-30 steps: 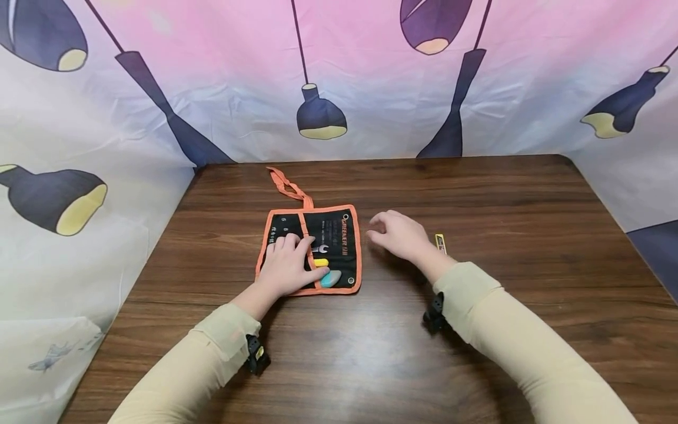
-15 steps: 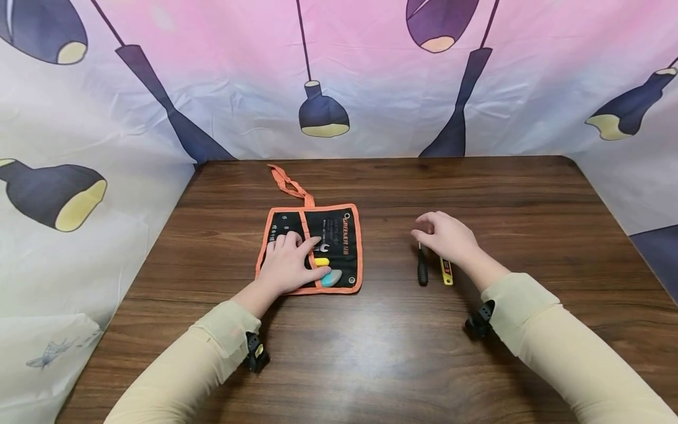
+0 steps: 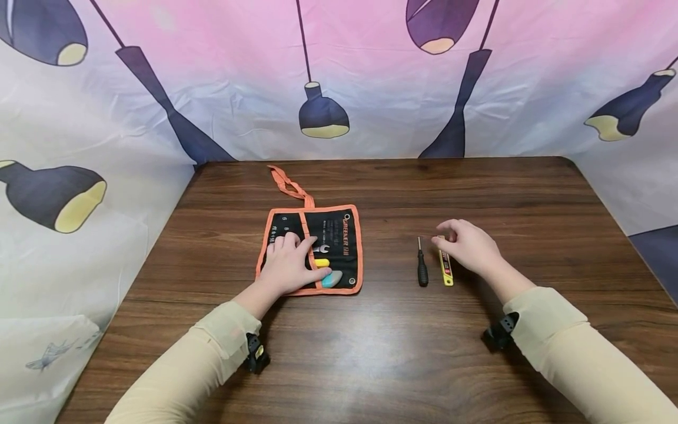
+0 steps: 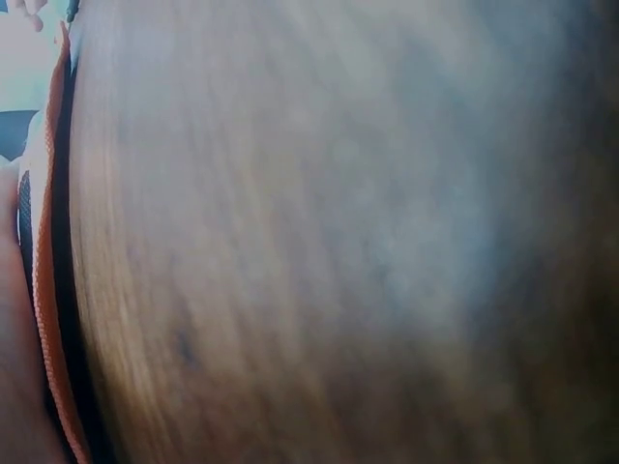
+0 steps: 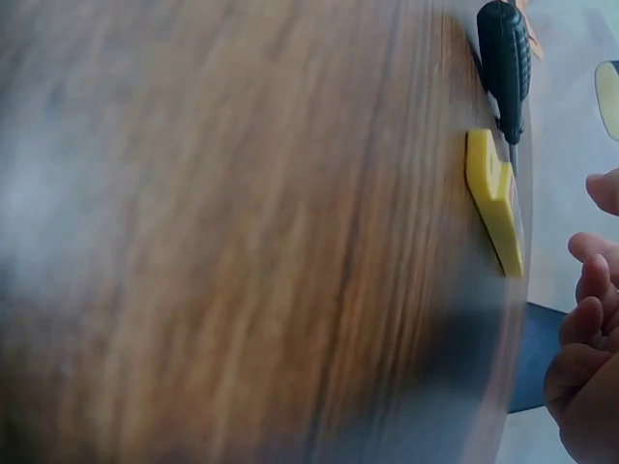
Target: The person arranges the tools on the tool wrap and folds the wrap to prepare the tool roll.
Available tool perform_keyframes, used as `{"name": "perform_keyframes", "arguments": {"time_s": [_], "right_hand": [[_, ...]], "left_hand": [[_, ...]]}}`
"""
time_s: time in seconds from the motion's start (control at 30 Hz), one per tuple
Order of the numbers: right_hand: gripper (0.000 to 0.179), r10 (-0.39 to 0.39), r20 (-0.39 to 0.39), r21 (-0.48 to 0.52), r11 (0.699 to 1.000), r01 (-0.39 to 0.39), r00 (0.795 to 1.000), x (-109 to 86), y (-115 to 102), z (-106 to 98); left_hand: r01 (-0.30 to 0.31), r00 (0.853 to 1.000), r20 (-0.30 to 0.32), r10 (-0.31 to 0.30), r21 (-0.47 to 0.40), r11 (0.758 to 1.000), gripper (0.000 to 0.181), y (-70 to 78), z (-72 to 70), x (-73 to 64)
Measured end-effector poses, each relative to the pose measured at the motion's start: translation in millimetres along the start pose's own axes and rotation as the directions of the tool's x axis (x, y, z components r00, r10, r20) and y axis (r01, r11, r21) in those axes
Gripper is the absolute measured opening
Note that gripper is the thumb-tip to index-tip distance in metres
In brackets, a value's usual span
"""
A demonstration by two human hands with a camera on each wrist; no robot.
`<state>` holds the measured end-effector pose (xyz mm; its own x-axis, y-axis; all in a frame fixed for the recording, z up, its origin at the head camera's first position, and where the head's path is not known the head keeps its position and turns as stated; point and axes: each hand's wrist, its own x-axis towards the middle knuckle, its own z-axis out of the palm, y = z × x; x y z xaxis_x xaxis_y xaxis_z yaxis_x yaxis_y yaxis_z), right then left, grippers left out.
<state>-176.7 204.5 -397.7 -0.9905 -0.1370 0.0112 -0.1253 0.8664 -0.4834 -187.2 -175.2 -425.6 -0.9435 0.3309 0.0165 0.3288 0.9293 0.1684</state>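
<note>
A black tool pouch with orange edging lies flat on the table. My left hand rests on its pocketed side, fingers spread. Out of the pockets show a wrench head, a yellow end and a teal-and-grey rounded end. In the left wrist view only the pouch's orange edge shows beside the hand. My right hand hovers with thumb and forefinger apart, over the far end of a slim yellow tool with a hole and a printed label. Left of that tool lies a black-handled screwdriver.
The dark wooden table reaches back to a printed cloth backdrop. An orange tie strap trails from the pouch's far edge.
My right hand has moved right from beside the pouch, past the screwdriver, to the yellow tool. Both tools now show more fully. My left hand has stayed on the pouch.
</note>
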Motion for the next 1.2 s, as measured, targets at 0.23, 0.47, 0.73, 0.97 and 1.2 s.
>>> {"name": "perform_keyframes", "arguments": {"time_s": [0.23, 0.47, 0.73, 0.97, 1.2], "right_hand": [[0.043, 0.015, -0.016, -0.019, 1.0, -0.016, 1.0, -6.4, 10, -2], [0.043, 0.027, -0.012, -0.017, 0.999, -0.027, 1.0, -12.1, 18, -3], [0.056, 0.029, 0.028, -0.035, 0.999, -0.028, 0.999, -20.9, 25, -4], [0.075, 0.014, 0.122, -0.022, 1.0, -0.011, 0.992, -26.3, 29, 0], [0.08, 0.0, 0.139, -0.017, 1.0, 0.003, 0.99, -28.4, 31, 2]], "left_hand": [[0.0, 1.0, -0.026, -0.001, -0.02, 1.0, 0.088, 0.3, 1.3, 0.2], [0.009, 0.999, -0.036, -0.01, -0.031, 0.999, 0.09, 0.3, 2.3, 0.9], [0.018, 0.999, -0.037, -0.02, -0.043, 0.999, 0.095, 0.2, 2.1, 0.6], [0.021, 0.999, -0.041, -0.022, -0.044, 0.999, 0.094, -0.2, 2.6, 0.3], [0.017, 0.999, -0.044, -0.018, -0.042, 0.999, 0.093, -0.6, 2.9, -0.2]]}}
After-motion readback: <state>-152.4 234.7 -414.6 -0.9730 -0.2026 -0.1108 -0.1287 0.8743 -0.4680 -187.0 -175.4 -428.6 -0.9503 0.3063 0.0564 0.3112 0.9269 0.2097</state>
